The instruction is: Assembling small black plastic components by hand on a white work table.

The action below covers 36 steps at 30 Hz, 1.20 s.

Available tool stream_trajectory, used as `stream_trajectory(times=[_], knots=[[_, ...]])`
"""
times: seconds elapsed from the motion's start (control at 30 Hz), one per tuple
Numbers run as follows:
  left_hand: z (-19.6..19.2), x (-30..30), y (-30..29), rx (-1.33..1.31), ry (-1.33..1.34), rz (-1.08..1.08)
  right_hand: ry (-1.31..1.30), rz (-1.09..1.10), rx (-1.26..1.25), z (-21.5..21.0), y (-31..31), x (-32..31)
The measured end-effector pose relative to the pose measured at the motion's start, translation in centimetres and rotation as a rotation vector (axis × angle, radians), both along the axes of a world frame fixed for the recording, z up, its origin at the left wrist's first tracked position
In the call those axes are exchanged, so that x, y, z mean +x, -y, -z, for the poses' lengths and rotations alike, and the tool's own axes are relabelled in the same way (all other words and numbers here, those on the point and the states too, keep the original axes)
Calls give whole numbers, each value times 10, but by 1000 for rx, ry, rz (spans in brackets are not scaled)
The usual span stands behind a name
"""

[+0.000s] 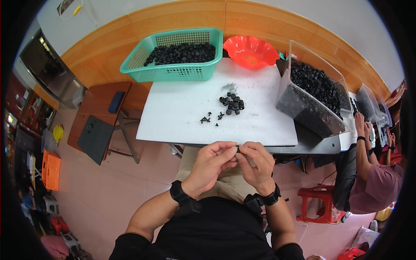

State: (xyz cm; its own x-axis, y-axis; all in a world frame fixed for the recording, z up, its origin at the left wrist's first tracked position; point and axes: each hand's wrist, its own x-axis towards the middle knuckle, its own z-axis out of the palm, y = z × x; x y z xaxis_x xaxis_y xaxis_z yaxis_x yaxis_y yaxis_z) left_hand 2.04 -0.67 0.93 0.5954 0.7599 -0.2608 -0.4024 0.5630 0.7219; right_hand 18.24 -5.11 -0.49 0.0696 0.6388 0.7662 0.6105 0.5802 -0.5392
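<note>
I angle bare forearms [154,211] inward below my left fingers [221,147] and right fingers [255,151], both pinched nearly together on a small black piece [238,149].

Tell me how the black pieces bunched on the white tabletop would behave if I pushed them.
Many of the black pieces look rounded, so some may roll. They're bunched together, so pushing one would probably shift its neighbours. They're small and look like plastic, so they're likely light.
</note>
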Motion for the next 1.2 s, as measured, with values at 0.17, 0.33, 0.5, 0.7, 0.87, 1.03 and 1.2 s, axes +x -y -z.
stream_trajectory(times=[0.17, 0.33, 0.5, 0.7, 0.87, 1.03, 1.2], knots=[[-6, 9, -5, 41, 36, -19, 23, 25, 57, -7, -6, 6], [-7, 13, -8, 33, 24, -2, 46, 29, 78, -5, -8, 13], [-8, 18, -10, 49, -5, 16, 54, 37, 94, -5, -7, 19], [-9, 34, -37, 755, -503, -153, -103, 63, 83, -3, -3, 29], [-12, 53, -73, 1509, -1035, -340, -157, 66, 71, -1, 2, 36], [-4, 62, -86, 1592, -1220, -284, -161, 76, 42, 0, 7, 41], [-3, 65, -90, 1638, -1230, -277, -188, 72, 28, 4, 9, 46]])
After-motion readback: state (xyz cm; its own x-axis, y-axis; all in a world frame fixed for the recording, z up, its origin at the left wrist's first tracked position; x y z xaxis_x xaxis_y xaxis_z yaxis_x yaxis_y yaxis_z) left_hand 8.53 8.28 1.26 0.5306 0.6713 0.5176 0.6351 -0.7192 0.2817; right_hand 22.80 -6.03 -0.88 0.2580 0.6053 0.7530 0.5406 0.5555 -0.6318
